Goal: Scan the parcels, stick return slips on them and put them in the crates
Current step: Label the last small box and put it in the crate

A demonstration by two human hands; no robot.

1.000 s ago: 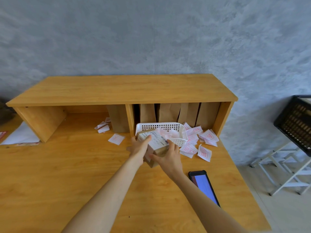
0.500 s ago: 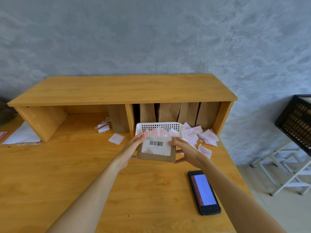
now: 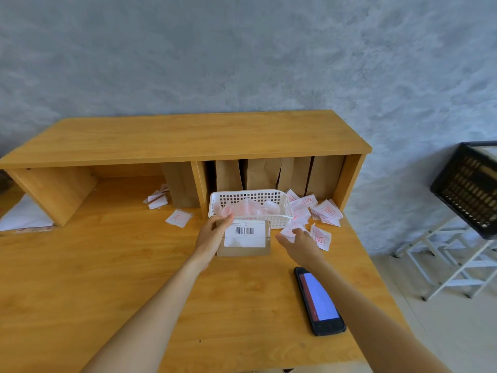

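**One parcel, two hands**

In the middle of the frame, the left hand [image 3: 212,238] holds one brown parcel [image 3: 243,239] by its left edge, standing on the bench [image 3: 80,278]. One white basket [image 3: 251,207] of slips sits just behind it. The right hand [image 3: 298,240] is open, holds nothing, and reaches over loose return slips [image 3: 321,215]. One phone [image 3: 320,301] lies lower right. One black crate [image 3: 469,187] sits at the far right.

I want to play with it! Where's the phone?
The black handheld scanner lies screen-up on the wooden desk, near its right front edge, just left of the person's right forearm.
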